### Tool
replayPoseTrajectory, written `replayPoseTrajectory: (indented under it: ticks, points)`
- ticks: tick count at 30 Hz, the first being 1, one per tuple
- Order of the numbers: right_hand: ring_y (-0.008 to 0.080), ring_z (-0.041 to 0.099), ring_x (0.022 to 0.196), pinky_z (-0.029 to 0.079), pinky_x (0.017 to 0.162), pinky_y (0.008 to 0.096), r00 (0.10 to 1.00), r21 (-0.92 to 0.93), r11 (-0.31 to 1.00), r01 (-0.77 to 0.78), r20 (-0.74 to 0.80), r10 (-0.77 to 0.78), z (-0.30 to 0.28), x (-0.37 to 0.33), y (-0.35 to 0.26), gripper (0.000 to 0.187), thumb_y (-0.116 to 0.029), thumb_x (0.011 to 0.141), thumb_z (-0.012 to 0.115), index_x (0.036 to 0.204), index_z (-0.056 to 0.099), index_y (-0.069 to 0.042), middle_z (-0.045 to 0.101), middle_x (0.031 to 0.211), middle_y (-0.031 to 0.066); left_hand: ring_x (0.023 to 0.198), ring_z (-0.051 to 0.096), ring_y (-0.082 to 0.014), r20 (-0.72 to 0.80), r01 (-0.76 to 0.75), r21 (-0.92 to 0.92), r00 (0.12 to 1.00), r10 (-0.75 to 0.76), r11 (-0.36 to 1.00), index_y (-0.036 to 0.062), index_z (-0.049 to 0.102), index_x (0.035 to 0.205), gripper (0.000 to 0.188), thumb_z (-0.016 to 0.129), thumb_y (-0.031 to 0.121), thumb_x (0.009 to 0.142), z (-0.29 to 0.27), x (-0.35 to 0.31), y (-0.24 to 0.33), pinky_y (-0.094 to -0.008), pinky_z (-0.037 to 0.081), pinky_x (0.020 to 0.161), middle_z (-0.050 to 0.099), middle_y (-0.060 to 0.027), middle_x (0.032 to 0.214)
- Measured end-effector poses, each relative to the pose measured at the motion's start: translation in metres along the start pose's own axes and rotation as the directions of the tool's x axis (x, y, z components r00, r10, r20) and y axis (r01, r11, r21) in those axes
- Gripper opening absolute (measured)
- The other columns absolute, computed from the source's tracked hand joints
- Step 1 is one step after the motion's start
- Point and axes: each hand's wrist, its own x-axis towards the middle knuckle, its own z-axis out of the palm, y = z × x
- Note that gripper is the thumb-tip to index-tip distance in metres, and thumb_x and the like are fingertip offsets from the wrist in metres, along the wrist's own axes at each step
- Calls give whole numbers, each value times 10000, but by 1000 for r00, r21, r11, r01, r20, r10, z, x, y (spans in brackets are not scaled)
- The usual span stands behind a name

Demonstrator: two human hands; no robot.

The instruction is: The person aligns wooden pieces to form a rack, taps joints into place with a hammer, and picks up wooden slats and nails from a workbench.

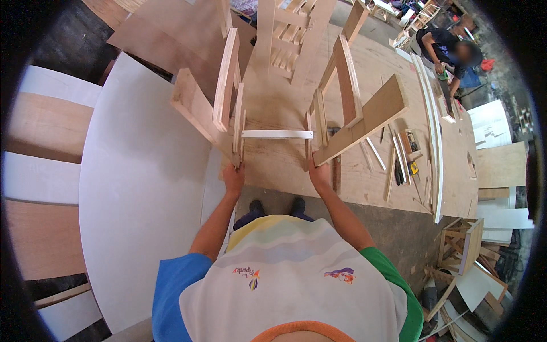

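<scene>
A bare wooden frame stands on the plywood workbench (356,179) in front of me. Its left side (225,82) and right side (348,85) are built of plywood pieces, and a white crossbar (277,134) spans between them. A slanting board flares outward on each side, a left board (196,108) and a right board (370,118). My left hand (234,176) is closed around the near lower end of the left side. On the near lower end of the right side, my right hand (319,172) has its grip. The fingertips of both hands are partly hidden by the wood.
A large white panel (139,171) lies to my left. Right of the frame are a yellow tape measure (413,168), thin strips and long slats (431,137). A slatted wooden piece (292,45) stands beyond. Another person (441,51) works at far right; offcuts (473,285) pile up lower right.
</scene>
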Motion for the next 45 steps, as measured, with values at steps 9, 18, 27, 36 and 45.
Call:
replayPoseTrajectory:
  ticks: [9,18,27,36,45]
  points:
    - [427,632,790,497,632,448,985,13,996,90,-148,-87,11,1,11,233,-194,849,612,899,614,34,631,774,251,615,595,-363,37,36,-39,999,-35,999,-34,605,799,271,684,224,824,-1,0,5,-423,436,564,607,-206,673]
    - [346,647,891,501,747,398,987,6,994,-113,118,112,-16,-4,-15,368,-297,815,690,1006,618,10,663,937,201,683,607,-369,57,20,-55,998,-16,998,-38,580,807,324,694,265,819,7,-5,-23,-412,460,626,614,-209,719]
    - [279,624,967,504,822,382,990,72,988,-140,44,137,-2,-28,26,646,-287,793,743,1269,433,22,588,1140,202,982,609,-339,260,115,-172,963,-68,978,-75,525,1146,449,674,221,842,-6,-20,-24,-388,504,843,608,-233,1059]
    - [221,620,921,510,804,351,938,196,924,-328,-44,343,16,-78,38,478,-179,864,657,1268,446,-37,596,1121,162,1103,565,-333,341,177,-228,936,-92,957,-54,478,1263,499,658,174,857,-11,-27,-34,-402,486,893,583,-230,1170]
    - [211,632,929,509,810,335,943,231,920,-315,-32,331,-5,-101,38,417,-121,843,638,1226,493,-43,633,1079,115,1011,598,-279,82,108,-229,992,-91,967,-5,528,1241,441,656,176,859,-12,-52,-9,-360,489,811,616,-179,1132]
